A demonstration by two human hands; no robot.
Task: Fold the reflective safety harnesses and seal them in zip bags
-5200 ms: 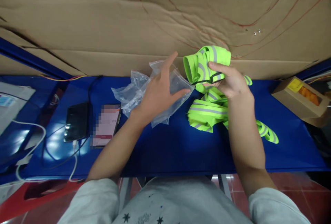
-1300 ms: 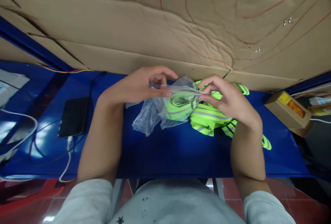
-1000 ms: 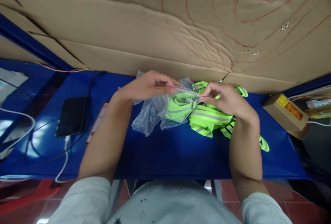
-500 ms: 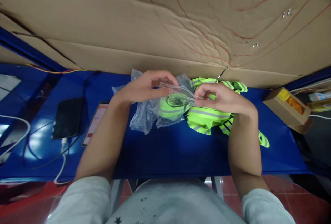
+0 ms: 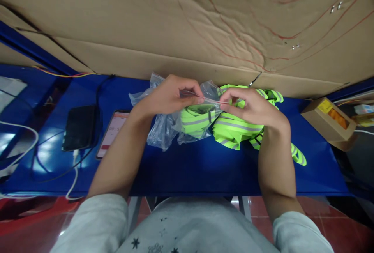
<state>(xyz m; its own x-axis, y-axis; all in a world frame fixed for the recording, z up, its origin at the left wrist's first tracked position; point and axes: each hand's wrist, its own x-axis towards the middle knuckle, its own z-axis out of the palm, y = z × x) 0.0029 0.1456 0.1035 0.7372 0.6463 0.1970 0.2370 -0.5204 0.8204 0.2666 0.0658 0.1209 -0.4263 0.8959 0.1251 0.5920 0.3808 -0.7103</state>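
Bottom of the frame is just the person's grey star-print shirt (image 5: 187,229) and both forearms reaching up to mid-frame. Left hand (image 5: 169,97) and right hand (image 5: 253,107) each pinch one end of the top edge of a clear plastic bag (image 5: 193,118), fingertips closed tight on the strip. Inside the bag sits a rolled neon-yellow reflective strap (image 5: 195,114). More loose straps (image 5: 236,128) are piled just right of it, under the right hand. Everything's on a blue table (image 5: 187,167). Left side: two phones (image 5: 80,126) with cables. Right edge: small brown box (image 5: 329,122). Across the top, cardboard sheets (image 5: 175,23).
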